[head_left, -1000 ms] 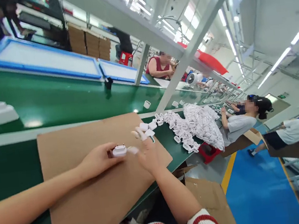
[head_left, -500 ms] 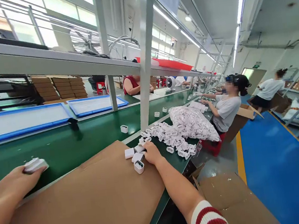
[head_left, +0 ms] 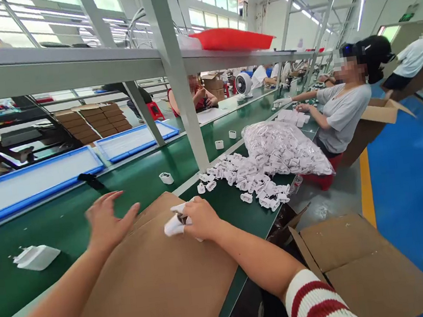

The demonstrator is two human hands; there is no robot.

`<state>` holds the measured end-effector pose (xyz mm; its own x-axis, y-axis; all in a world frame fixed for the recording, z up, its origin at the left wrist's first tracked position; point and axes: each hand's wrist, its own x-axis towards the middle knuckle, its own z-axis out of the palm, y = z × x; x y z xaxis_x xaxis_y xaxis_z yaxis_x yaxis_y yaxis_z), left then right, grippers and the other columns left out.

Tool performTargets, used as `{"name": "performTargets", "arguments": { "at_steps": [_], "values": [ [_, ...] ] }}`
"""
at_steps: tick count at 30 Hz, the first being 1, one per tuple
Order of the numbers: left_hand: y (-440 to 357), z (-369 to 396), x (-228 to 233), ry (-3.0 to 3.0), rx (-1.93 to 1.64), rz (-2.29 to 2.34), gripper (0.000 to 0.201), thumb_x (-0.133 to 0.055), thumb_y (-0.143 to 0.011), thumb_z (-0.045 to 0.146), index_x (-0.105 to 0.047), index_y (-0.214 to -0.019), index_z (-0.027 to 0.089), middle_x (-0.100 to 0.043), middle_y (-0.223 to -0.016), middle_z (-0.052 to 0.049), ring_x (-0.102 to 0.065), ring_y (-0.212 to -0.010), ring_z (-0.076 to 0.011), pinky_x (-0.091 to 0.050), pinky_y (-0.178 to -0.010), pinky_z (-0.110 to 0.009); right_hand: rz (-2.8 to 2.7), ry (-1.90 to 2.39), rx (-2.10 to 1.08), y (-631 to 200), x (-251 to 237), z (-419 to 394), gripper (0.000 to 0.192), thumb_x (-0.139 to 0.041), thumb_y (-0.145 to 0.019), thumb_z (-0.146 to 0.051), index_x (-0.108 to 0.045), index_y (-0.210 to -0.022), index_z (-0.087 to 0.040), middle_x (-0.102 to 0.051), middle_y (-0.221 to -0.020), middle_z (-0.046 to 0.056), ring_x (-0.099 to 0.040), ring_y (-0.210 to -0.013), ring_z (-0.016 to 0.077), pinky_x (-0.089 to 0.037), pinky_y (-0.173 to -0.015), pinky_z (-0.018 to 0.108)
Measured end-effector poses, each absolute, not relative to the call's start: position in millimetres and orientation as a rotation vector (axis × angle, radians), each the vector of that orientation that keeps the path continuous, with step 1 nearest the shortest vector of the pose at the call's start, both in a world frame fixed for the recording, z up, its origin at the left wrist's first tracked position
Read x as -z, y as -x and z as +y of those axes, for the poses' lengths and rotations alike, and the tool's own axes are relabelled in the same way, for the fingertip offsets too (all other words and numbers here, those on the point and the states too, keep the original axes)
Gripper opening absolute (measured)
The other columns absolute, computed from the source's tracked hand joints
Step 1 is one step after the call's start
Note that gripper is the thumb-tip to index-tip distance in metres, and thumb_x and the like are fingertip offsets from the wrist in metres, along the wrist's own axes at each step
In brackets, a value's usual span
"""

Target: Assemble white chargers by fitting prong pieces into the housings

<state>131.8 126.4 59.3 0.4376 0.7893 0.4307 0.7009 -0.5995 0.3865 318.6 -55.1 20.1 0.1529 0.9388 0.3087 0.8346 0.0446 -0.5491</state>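
My left hand (head_left: 107, 222) is open, fingers spread, above the green conveyor belt and the edge of the cardboard sheet (head_left: 146, 290). Behind it on the belt lies a white plug charger (head_left: 36, 257) with its prongs facing left. Over the cardboard, my right hand (head_left: 203, 218) is closed on white charger housings (head_left: 174, 226); the fingers partly cover them, and how many are there I cannot tell. Just beyond the right hand, a heap of small white plug parts (head_left: 240, 173) spreads over the green tabletop.
A clear plastic bag of white parts (head_left: 283, 144) rests behind the heap. Single white housings (head_left: 166, 178) sit on the belt (head_left: 137, 185). A metal post (head_left: 177, 80) rises beside it. An open carton (head_left: 362, 258) stands at right; a co-worker (head_left: 346, 95) sits further along.
My left hand has let go of the plug charger, now on the belt, and moved right. The housings grouped on the cardboard are now gathered at my right hand. The view has shifted.
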Motion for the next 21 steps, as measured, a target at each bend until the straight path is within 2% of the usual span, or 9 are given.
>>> {"name": "performTargets", "arguments": {
  "at_steps": [3, 5, 6, 8, 11, 13, 15, 18, 21],
  "values": [
    [-180, 128, -56, -2.436, -0.59, 1.198, 0.069, -0.054, -0.088, 0.053, -0.044, -0.146, 0.018, -0.035, -0.164, -0.016, -0.024, -0.155, -0.0339, -0.024, -0.128, -0.051, -1.658, 1.816, -0.296, -324, -26, -59, 0.018, -0.074, -0.088, -0.034, -0.075, -0.099, -0.02, -0.075, -0.103, 0.006, -0.057, -0.106, 0.0246, -0.044, -0.09, 0.034],
    [-207, 136, -50, -2.355, -0.454, 1.214, 0.076, -0.061, -0.087, 0.05, -0.039, -0.151, 0.015, -0.022, -0.17, -0.017, -0.016, -0.158, -0.0372, -0.023, -0.128, -0.053, -1.497, 1.86, -0.24, -339, -28, -63, 0.019, -0.063, -0.096, -0.03, -0.075, -0.109, -0.021, -0.076, -0.107, 0.005, -0.058, -0.106, 0.0231, -0.044, -0.091, 0.033],
    [-218, 141, -46, -2.334, -0.422, 1.217, 0.077, -0.064, -0.087, 0.047, -0.039, -0.151, 0.013, -0.02, -0.17, -0.019, -0.014, -0.159, -0.038, -0.022, -0.129, -0.053, -1.405, 1.917, -0.196, -348, -29, -65, 0.023, -0.058, -0.098, -0.025, -0.074, -0.115, -0.022, -0.076, -0.111, 0.005, -0.059, -0.107, 0.0232, -0.044, -0.091, 0.033],
    [-237, 152, -40, -2.322, -0.423, 1.212, 0.07, -0.065, -0.086, 0.036, -0.042, -0.147, 0.009, -0.026, -0.166, -0.022, -0.019, -0.158, -0.0366, -0.021, -0.13, -0.049, -1.251, 2.089, -0.134, -363, -30, -66, 0.032, -0.053, -0.096, -0.016, -0.072, -0.122, -0.021, -0.074, -0.118, 0.008, -0.058, -0.111, 0.0255, -0.043, -0.091, 0.035],
    [-252, 164, -32, -2.27, -0.49, 1.246, 0.056, -0.06, -0.085, 0.022, -0.049, -0.139, 0.01, -0.035, -0.157, -0.021, -0.043, -0.145, -0.0338, -0.031, -0.126, -0.045, -1.252, 2.31, -0.101, -376, -30, -55, 0.034, -0.056, -0.09, -0.013, -0.071, -0.12, -0.016, -0.072, -0.123, 0.012, -0.055, -0.118, 0.0296, -0.043, -0.094, 0.039],
    [-255, 169, -29, -2.225, -0.543, 1.299, 0.051, -0.06, -0.085, 0.021, -0.051, -0.134, 0.01, -0.039, -0.15, -0.022, -0.053, -0.135, -0.034, -0.039, -0.121, -0.047, -1.344, 2.362, -0.066, -379, -29, -41, 0.03, -0.057, -0.091, -0.017, -0.071, -0.118, -0.015, -0.072, -0.124, 0.014, -0.054, -0.122, 0.0307, -0.042, -0.099, 0.043],
    [-254, 170, -28, -2.187, -0.584, 1.341, 0.046, -0.062, -0.084, 0.023, -0.053, -0.127, 0.009, -0.047, -0.141, -0.023, -0.054, -0.133, -0.0357, -0.042, -0.117, -0.048, -1.392, 2.381, -0.044, -381, -28, -29, 0.028, -0.056, -0.093, -0.02, -0.072, -0.116, -0.016, -0.073, -0.124, 0.014, -0.054, -0.123, 0.0312, -0.04, -0.103, 0.045],
    [-248, 168, -32, -2.13, -0.634, 1.373, 0.04, -0.064, -0.082, 0.025, -0.056, -0.118, 0.012, -0.06, -0.127, -0.021, -0.06, -0.125, -0.0363, -0.049, -0.108, -0.048, -1.309, 2.333, -0.058, -383, -24, -20, 0.031, -0.056, -0.09, -0.013, -0.075, -0.113, -0.02, -0.076, -0.117, 0.011, -0.055, -0.122, 0.0303, -0.038, -0.105, 0.046],
    [-232, 158, -38, -2.069, -0.716, 1.365, 0.05, -0.063, -0.08, 0.025, -0.051, -0.128, 0.014, -0.063, -0.13, -0.018, -0.064, -0.119, -0.0319, -0.051, -0.105, -0.044, -1.154, 2.044, -0.142, -385, -24, -24, 0.031, -0.061, -0.086, -0.019, -0.075, -0.113, -0.021, -0.077, -0.102, 0.009, -0.06, -0.112, 0.0286, -0.044, -0.098, 0.044]
  ]
}}
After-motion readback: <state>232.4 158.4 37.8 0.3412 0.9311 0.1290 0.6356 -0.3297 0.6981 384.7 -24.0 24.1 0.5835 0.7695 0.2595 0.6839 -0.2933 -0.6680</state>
